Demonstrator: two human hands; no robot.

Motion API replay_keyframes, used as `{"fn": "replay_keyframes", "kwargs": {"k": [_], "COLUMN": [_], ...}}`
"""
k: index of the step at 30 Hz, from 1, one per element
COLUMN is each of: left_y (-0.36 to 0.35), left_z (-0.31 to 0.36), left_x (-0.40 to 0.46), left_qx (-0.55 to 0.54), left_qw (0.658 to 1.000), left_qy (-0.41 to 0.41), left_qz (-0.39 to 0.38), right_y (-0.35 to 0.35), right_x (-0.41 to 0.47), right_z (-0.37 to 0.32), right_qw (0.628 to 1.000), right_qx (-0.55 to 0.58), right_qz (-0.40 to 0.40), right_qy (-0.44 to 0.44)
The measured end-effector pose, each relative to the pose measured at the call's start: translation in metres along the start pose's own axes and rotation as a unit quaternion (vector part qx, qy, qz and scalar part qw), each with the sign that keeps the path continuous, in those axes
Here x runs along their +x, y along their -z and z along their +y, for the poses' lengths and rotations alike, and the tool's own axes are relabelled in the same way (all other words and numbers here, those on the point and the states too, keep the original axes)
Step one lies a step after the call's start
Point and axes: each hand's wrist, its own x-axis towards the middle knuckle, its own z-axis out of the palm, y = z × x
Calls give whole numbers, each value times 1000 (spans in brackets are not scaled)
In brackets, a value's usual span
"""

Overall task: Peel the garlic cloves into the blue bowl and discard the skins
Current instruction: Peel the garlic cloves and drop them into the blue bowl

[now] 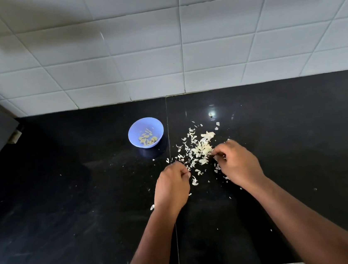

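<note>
On the black counter [66, 187] the blue bowl [145, 132] serves as the landmark, standing a little left of the seam in the stone, near the tiled wall [160, 57]. Inside it lies a small heap of peeled garlic cloves [147, 138], pale yellow and bare of skin. So the peeling looks largely done, judging by what sits in the bowl.

Below the bowl and slightly to its right, the left hand [172, 189] hovers low over the counter with its fingers curled in; they seem to pinch at a scrap of skin at the tips, but whether anything is actually held cannot be made out.

To the right of the bowl, across the seam, the pile of garlic skins [199, 149] spreads in a loose scatter of white flakes, with stray bits trailing down toward the person and a few flecks left of the seam. No whole unpeeled clove is clearly visible in the pile, though one could be hidden among the flakes.

Further right of the bowl, the right hand [237, 163] rests at the pile's edge, fingers bent inward and touching the flakes; it too appears to be gathering or pinching skin, though what it grips is not clear.

What remains, by this reading, is mostly the clean-up: the skins are all on the counter and none have been discarded yet. No bin or waste container shows in view.
</note>
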Motion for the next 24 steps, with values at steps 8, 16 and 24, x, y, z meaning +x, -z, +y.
{"fn": "replay_keyframes", "kwargs": {"k": [8,16,24], "left_y": [10,0,-8], "left_z": [-2,11,14], "left_x": [18,32,37], "left_qx": [-75,-96,-105], "left_qw": [997,995,994], "left_qy": [-17,-42,-34], "left_qz": [17,2,14], "right_y": [-7,-19,-1], "right_x": [8,9,11], "right_z": [-11,-12,-4], "right_qw": [997,998,984], "right_qx": [-40,32,-177], "right_qz": [-47,5,5], "right_qy": [-47,-46,-24]}}
